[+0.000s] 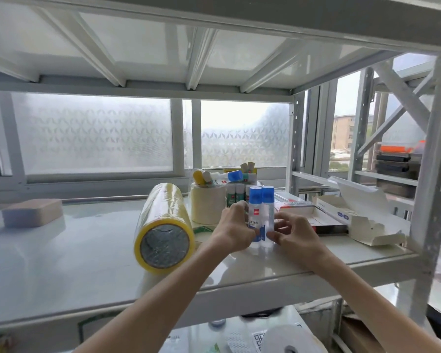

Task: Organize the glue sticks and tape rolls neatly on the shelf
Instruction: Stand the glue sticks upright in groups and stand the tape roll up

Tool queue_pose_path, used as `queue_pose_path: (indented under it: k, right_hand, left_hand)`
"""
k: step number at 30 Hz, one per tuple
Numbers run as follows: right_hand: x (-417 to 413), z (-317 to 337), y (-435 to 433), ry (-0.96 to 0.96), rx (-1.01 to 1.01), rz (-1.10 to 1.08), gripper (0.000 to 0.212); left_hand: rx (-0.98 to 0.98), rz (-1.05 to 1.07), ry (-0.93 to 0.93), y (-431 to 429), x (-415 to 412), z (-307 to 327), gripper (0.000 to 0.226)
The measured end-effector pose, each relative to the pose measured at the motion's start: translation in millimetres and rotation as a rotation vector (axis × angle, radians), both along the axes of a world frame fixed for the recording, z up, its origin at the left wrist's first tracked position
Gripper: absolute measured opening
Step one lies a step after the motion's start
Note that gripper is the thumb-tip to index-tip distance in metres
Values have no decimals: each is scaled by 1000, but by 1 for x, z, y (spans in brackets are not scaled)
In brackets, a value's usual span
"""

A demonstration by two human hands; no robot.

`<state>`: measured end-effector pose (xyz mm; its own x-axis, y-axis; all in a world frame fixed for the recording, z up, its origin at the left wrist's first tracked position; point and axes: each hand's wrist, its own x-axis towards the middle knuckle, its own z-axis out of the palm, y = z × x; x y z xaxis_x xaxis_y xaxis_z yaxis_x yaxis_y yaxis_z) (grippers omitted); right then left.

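Observation:
Two clear glue bottles with blue caps stand upright side by side on the white shelf. My left hand grips the left bottle and my right hand holds the right one, pressing them together. Behind them stand several small glue sticks with more glue sticks and a blue-capped bottle piled on top. A long stack of yellow tape rolls lies on its side to the left. A cream tape roll stands upright behind it, and a flat green-edged tape roll lies by my left wrist.
Open white cardboard boxes and a red-printed packet lie at the right of the shelf. A pink-brown block sits at the far left. The frosted window is behind, a metal upright at right, and paper rolls on the level below.

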<state>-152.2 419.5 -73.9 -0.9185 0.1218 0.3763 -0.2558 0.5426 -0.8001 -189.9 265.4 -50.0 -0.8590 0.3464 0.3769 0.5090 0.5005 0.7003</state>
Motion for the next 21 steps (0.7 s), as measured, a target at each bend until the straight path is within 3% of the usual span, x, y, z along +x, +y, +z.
queue_pose_path:
  k: [3,6,10,16,18,21]
  right_hand:
    - [0,0,1,-23,-25,39,37]
    - [-1,-2,1,-34,-32,98,29]
    - [-4,-2,1,5,21,20,29]
    - [6,1,10,-117,106,42,54]
    - [19,20,16,-17,233,-112,55]
    - [32,77,19,355,205,-301,38]
  left_hand:
    - [-5,6,-15,-1,-1,1,45]
    - [7,-5,-35,-2,-2,3,46]
    - [3,-11,-44,-3,2,5,46]
    - [2,-14,-47,-2,4,4,46]
    - [10,-23,-78,-3,5,3,49]
    - [32,1,-77,-7,2,4,56]
